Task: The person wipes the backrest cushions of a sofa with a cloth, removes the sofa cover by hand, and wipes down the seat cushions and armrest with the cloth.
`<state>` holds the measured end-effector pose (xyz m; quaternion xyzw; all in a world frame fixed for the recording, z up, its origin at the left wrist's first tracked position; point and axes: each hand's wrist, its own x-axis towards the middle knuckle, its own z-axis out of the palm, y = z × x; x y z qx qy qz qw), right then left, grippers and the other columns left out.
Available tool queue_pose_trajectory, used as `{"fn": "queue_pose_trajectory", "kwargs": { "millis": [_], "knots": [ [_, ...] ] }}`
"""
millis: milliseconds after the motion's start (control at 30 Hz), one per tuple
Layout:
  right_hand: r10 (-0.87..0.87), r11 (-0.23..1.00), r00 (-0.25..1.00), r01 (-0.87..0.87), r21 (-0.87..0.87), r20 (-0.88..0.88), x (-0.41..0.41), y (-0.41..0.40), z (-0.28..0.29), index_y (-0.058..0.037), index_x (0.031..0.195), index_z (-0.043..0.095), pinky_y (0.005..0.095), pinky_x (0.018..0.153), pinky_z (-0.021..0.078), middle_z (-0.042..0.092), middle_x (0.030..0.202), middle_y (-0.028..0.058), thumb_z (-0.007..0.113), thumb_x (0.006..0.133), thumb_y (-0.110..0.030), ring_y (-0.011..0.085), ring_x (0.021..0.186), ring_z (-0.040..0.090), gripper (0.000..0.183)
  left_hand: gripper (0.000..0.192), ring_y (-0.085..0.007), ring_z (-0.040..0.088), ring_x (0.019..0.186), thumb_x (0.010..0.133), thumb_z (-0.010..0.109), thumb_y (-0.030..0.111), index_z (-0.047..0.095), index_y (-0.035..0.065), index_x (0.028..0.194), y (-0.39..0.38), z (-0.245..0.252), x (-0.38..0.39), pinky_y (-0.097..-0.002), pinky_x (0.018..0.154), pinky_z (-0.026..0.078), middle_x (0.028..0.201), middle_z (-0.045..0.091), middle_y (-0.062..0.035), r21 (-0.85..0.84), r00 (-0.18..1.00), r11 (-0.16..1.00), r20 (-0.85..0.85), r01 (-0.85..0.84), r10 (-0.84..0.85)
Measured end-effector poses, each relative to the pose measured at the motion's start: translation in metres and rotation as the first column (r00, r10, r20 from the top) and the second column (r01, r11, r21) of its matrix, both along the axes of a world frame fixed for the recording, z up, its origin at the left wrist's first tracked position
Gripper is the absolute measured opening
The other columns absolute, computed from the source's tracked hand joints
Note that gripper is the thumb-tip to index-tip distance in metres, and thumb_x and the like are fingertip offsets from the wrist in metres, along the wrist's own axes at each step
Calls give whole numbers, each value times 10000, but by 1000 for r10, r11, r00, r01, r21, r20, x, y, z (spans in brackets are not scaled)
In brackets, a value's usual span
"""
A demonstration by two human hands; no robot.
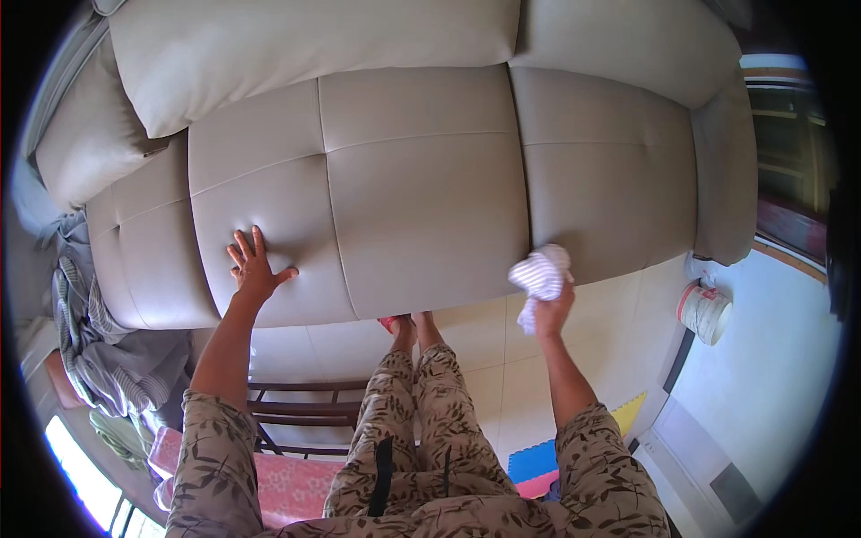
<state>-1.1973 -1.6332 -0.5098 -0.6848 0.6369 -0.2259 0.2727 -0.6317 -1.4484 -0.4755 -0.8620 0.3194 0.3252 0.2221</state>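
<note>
A long beige padded sofa (424,208) with stitched seat cushions spans the view before me. My left hand (254,269) presses palm down on a seat cushion at the left, fingers spread, holding nothing. At the sofa's front edge, right of the middle, my right hand (555,306) grips a bunched white and pale purple striped cloth (543,270). The cloth lies against the front of the right seat cushion, and part of it hangs below my fingers.
Back cushions (303,40) line the sofa's far side. Crumpled grey striped fabric (128,370) is heaped at the left. A white bucket (705,313) is by the right wall. Behind me are a dark slatted frame (306,409), a pink floral cloth (296,487) and coloured foam mats (533,461).
</note>
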Motion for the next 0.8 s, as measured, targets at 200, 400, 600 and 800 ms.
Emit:
{"fn": "queue_pose_trajectory", "kwargs": {
  "millis": [200,400,600,800],
  "knots": [
    [-468,880,870,475,3,-155,44,36,-33,2,1411,450,441,1033,449,594,1239,199,860,716,-171,391,1194,561,826,1373,-556,56,1466,668,781,701,-49,131,1602,-1,-4,0,-675,1060,362,1632,-66,-276,37,999,999,34,20,-22],
    [-482,847,812,334,414,331,143,133,-8,27,1384,447,401,1024,449,601,1244,166,882,707,-168,271,1143,588,827,1381,-535,35,1482,649,839,623,-38,149,1604,9,-1,3,-682,1067,350,1637,-60,-269,-20,998,999,62,-25,26],
    [373,909,922,-385,156,101,295,221,15,-112,1321,569,501,880,468,563,1069,158,777,672,-155,376,989,545,683,1142,-410,113,1519,740,836,441,155,126,1601,52,-9,-15,-588,1181,197,1659,94,-186,-480,990,877,107,-28,90],
    [872,470,481,-874,125,89,290,155,33,-155,1245,638,473,879,497,581,1117,136,762,683,-42,360,1027,556,586,865,-398,210,1499,862,719,182,235,88,1572,186,-17,-91,-499,1205,200,1622,212,-222,-718,956,665,0,-205,294]
  ]
}}
